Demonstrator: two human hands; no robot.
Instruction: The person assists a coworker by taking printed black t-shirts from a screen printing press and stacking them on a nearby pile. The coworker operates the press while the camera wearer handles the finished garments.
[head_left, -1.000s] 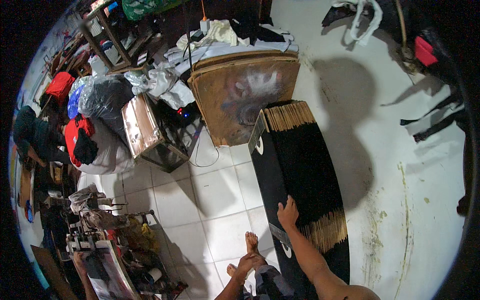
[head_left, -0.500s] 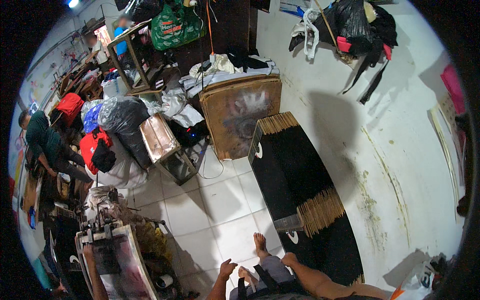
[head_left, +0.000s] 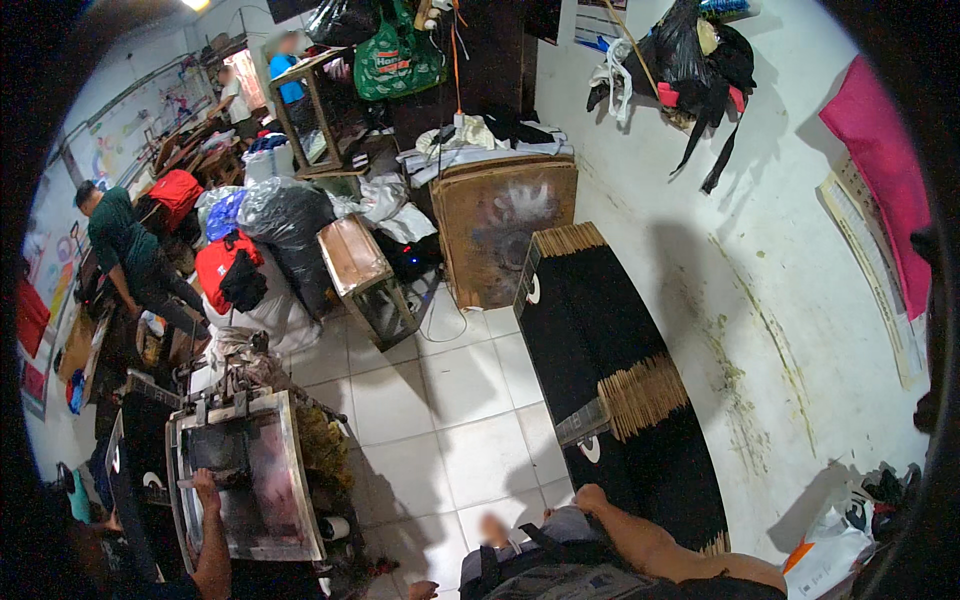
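Observation:
My right hand [head_left: 590,497] is by my grey shorts, beside the long overlapping row of black panels [head_left: 620,330] with brown edges. Its fingers are hidden, and I cannot tell whether it touches the row. White curved marks show on the row's left side. Only a little of my left hand [head_left: 424,591] shows at the lower edge, low over the white tiles, and its fingers cannot be made out. To my left, another person's hand [head_left: 205,488] is at a framed printing screen [head_left: 300,490], on a dark bar across it.
Brown boards [head_left: 505,235] lean at the back under folded cloth. A wooden box frame [head_left: 365,280] stands on the tiled floor [head_left: 470,380], near bulging bags [head_left: 280,225]. A person in dark green [head_left: 125,240] bends at the far left. A white plastic bag [head_left: 830,545] is at lower right.
The whole view has shifted. My left hand has dropped to the lower edge, mostly out of sight. My right hand stays beside the black panels. The other person's hand stays at the screen.

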